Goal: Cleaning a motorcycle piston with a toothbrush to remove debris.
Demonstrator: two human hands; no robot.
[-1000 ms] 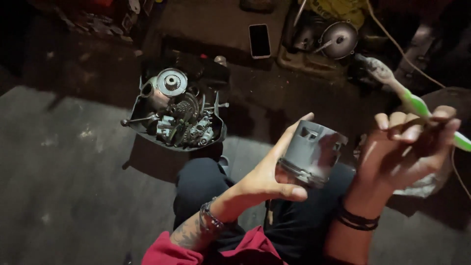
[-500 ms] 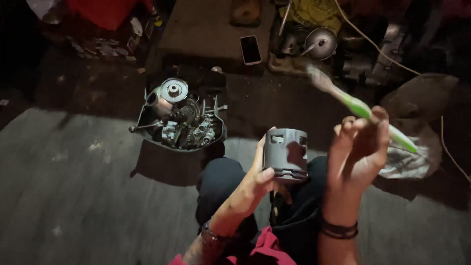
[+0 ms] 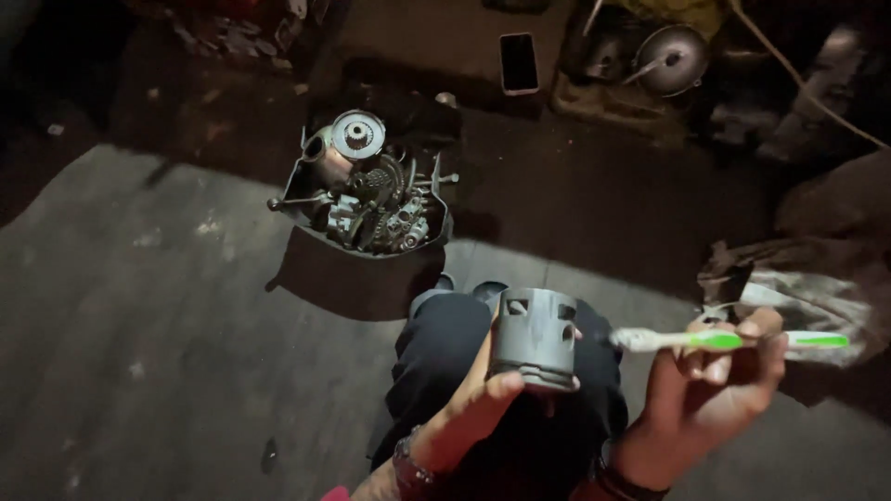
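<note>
The left hand [image 3: 469, 413] clasps a grey piston [image 3: 534, 336]; the right hand [image 3: 710, 399] pinches a green toothbrush [image 3: 729, 340], its head just beside the piston.

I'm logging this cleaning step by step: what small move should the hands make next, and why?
Probably bring the toothbrush in the right hand leftward until its bristle end meets the grey piston held upright in the left hand. The brush head already points at the piston's side, with only a small gap between them.
</note>
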